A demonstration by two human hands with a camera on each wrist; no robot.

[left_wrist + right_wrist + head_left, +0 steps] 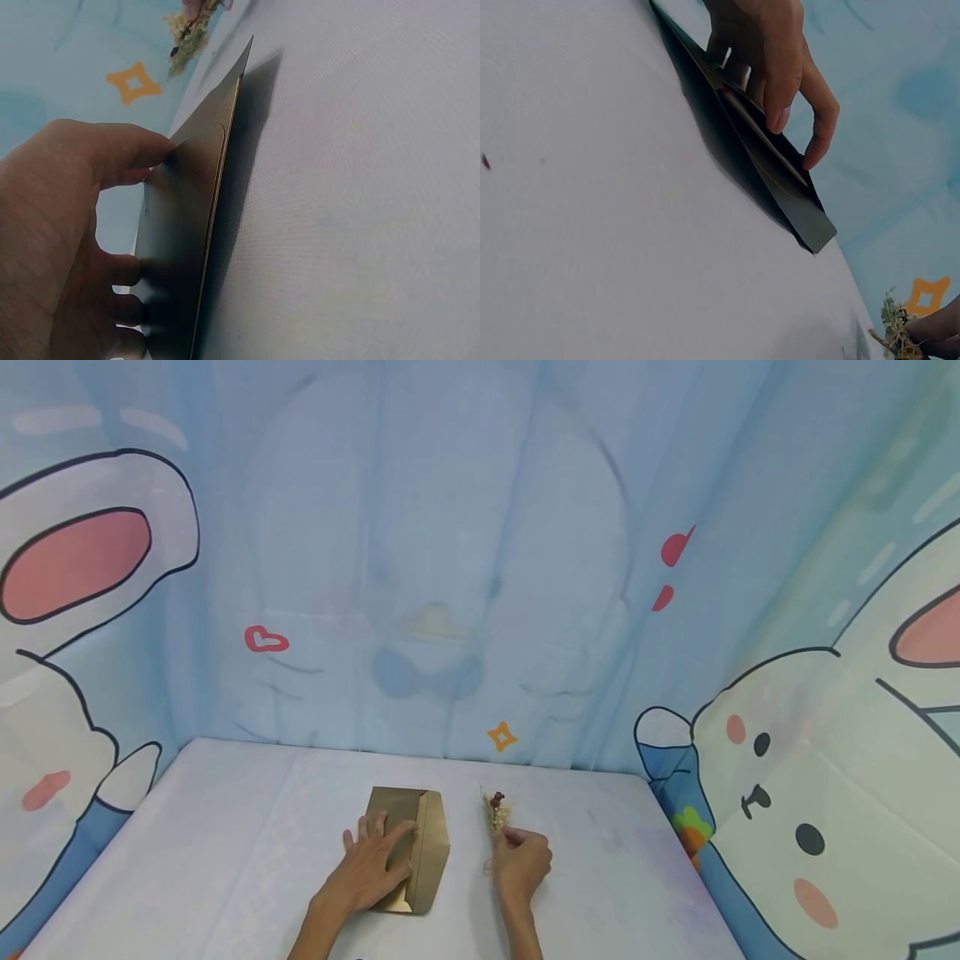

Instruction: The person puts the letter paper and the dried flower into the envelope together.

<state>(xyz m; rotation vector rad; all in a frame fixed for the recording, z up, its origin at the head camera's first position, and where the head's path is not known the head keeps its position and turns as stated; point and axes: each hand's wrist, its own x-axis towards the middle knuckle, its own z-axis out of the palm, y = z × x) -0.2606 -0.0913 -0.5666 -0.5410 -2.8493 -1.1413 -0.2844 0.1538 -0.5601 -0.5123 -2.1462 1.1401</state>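
Note:
A gold paper envelope (432, 868) lies on the white tabletop, its flap folded out to the right. My left hand (366, 867) rests on it with fingers spread, the fingertips pressing its face. In the right wrist view the mouth of the envelope (769, 161) gapes a little, and a pale edge shows inside. To the right, my right hand (522, 864) pinches a small bunch of dried flowers (497, 812) by its stems between thumb and fingers. The bunch has dark red and cream heads pointing away from me; a thin loop of string (487, 866) shows beside the hand.
A white cloth (247, 843) covers the table. Behind it hangs a light blue curtain (435, 527) printed with cartoon rabbits, reaching down to the table's back and side edges. A small dark speck (486, 161) lies on the cloth in the right wrist view.

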